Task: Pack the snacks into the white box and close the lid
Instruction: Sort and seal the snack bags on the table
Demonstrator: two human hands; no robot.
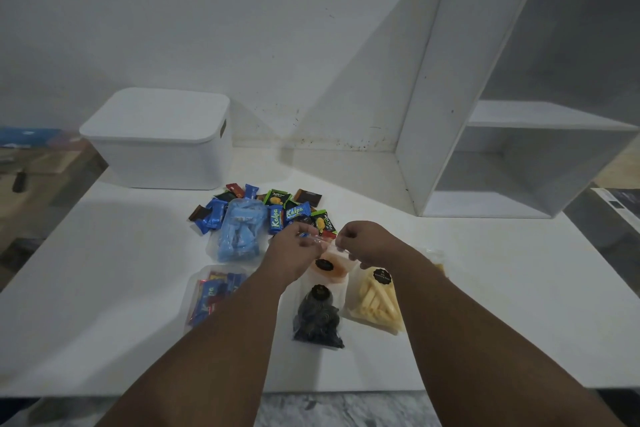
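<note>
The white box (162,149) stands at the table's back left with its lid on. In front of it lies a heap of small wrapped snacks (277,210), a clear bag of blue wafers (240,234) and a bag of red and blue bars (211,295). My left hand (294,248) and my right hand (363,241) both pinch the top edge of a clear pouch of orange snacks (334,265). Below it lie a pouch of dark cookies (317,317) and a pouch of yellow sticks (375,300).
A white open shelf unit (519,135) leans on the table's right back side against the wall. A further clear pouch (438,262) peeks out behind my right forearm. The table's front edge (311,388) runs under my forearms.
</note>
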